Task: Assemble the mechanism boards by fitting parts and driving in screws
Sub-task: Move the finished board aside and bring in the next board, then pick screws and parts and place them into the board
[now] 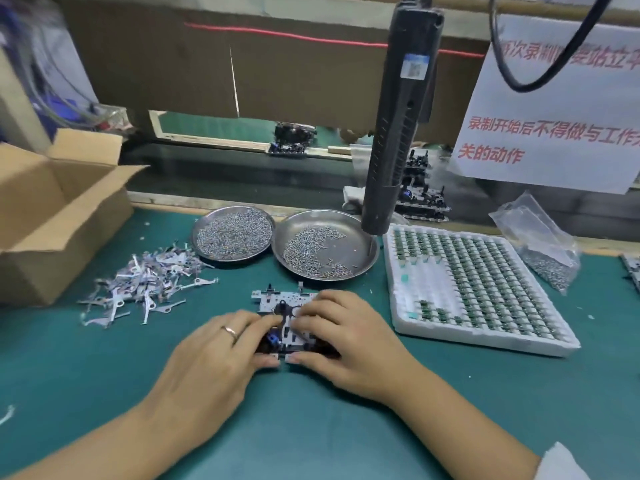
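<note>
— Where's the board (277, 301)?
— On the green worktop (311, 427), just below two screw dishes (360, 247).
— And the hands?
— Left hand (221, 355) and right hand (349, 337) both grip it, thumbs at its near edge, fingers curled over the top. A screwdriver (398, 126) hangs above.

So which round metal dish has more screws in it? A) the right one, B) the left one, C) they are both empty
B: the left dish is covered nearly rim to rim with screws, while the right dish has a pile on its left part and bare metal on the other side.
</note>
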